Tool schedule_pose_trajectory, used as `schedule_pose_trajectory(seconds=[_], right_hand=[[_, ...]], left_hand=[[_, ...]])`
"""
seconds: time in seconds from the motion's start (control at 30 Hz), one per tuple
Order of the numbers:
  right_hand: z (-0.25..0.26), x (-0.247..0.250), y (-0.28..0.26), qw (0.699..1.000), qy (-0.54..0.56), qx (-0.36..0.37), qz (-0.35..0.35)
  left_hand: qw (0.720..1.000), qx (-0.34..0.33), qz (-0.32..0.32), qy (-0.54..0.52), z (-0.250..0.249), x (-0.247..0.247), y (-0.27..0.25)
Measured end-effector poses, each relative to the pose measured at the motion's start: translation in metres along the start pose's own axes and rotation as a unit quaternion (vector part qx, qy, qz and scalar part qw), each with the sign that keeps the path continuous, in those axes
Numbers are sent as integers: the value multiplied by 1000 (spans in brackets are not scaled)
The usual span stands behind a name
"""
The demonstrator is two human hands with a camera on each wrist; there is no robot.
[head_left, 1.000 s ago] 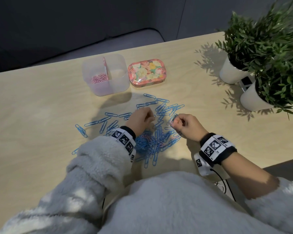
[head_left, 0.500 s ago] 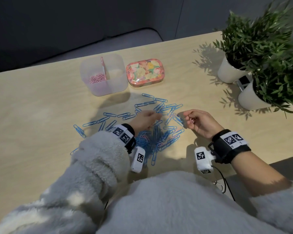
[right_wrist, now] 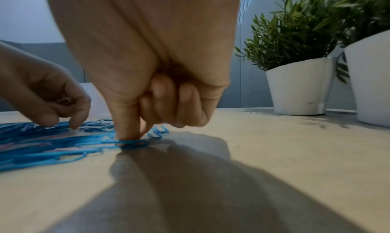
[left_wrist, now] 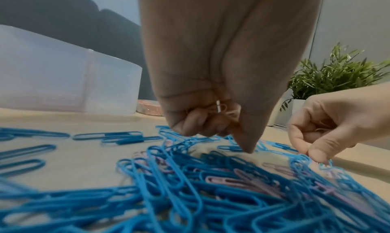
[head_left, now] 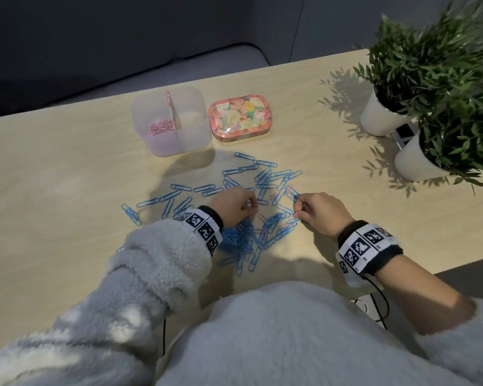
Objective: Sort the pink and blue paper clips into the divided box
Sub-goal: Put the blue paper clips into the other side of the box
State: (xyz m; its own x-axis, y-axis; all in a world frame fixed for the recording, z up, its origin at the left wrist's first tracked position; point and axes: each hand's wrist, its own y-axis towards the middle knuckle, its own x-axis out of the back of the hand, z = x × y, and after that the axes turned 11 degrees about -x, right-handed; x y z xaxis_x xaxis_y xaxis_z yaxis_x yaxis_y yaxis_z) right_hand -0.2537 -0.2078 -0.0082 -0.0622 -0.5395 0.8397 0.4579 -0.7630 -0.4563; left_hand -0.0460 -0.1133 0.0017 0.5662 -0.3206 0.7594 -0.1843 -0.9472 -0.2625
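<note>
Many blue paper clips (head_left: 265, 176) lie scattered on the table, heaped between my hands, with a few pink clips (head_left: 262, 218) mixed in. The clear divided box (head_left: 195, 140) stands at the back; pink clips (head_left: 161, 126) fill its left compartment. My left hand (head_left: 250, 204) hovers over the heap, its curled fingers holding small pink clips (left_wrist: 223, 109) while the index finger points down. My right hand (head_left: 297, 211) pinches thumb and index finger onto clips at the heap's right edge (right_wrist: 131, 139). Its other fingers are curled in, and faint clip loops (left_wrist: 323, 129) show inside them.
A flowered tin (head_left: 239, 117) sits right of the box. Two white plant pots (head_left: 382, 118) (head_left: 416, 162) stand at the far right with a small dark device (head_left: 403, 135) between them. The table's near edge runs just behind my right wrist.
My right hand has turned from palm-up, showing a pink clip, back down onto the heap's right edge. My left hand has stayed over the heap with little movement.
</note>
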Motion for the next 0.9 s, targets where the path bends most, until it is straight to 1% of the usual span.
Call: schedule_pose_trajectory(seconds=[0.1, 0.13, 0.17, 0.2, 0.27, 0.3, 0.37, 0.4, 0.43, 0.47, 0.5, 0.53, 0.57, 0.63, 0.67, 0.7, 0.77, 0.83, 0.9], right_hand=[[-9, -6, 4, 999, 13, 4, 30], [-12, -8, 6, 997, 51, 14, 49], [-16, -9, 8, 990, 120, 21, 68], [-17, -8, 9, 976, 200, 16, 82], [-14, -2, 9, 932, 350, -17, 91], [-10, 2, 9, 902, 420, -40, 93], [-2, 12, 12, 822, 554, -81, 105], [2, 16, 15, 788, 597, -95, 114], [5, 19, 20, 765, 623, -108, 121], [8, 21, 24, 754, 632, -123, 129], [11, 22, 28, 753, 629, -137, 135], [14, 22, 31, 773, 606, -139, 128], [15, 19, 35, 814, 559, -117, 105], [15, 15, 40, 919, 391, -26, 36], [15, 13, 41, 955, 297, 17, 10], [14, 13, 42, 975, 219, 38, -1], [13, 16, 42, 993, 108, 40, -15], [12, 19, 42, 998, 54, 32, -26], [11, 20, 42, 999, 36, 28, -20]], left_hand=[[1000, -27, 1, -13, -9, -6, 3], [999, -33, 13, -3, -12, -8, 5], [999, -37, 28, 12, -14, -10, 6], [998, -44, 39, 25, -14, -12, 8], [997, -47, 52, 23, -13, -14, 9], [997, -45, 54, 17, -12, -15, 8], [998, -31, 47, 14, -10, -15, 6], [999, -20, 36, 10, -9, -14, 6], [1000, -7, 17, -4, -9, -12, 5], [1000, 10, -5, -27, -9, -10, 5], [998, 26, -28, -58, -10, -7, 6], [994, 43, -43, -90, -12, -4, 8], [990, 59, -50, -120, -13, -1, 12], [982, 89, -44, -158, -15, 5, 22], [981, 100, -38, -165, -17, 7, 27], [980, 104, -34, -167, -18, 8, 32], [982, 104, -38, -151, -20, 8, 42], [988, 99, -48, -111, -22, 5, 48], [994, 87, -46, -47, -24, 0, 53]])
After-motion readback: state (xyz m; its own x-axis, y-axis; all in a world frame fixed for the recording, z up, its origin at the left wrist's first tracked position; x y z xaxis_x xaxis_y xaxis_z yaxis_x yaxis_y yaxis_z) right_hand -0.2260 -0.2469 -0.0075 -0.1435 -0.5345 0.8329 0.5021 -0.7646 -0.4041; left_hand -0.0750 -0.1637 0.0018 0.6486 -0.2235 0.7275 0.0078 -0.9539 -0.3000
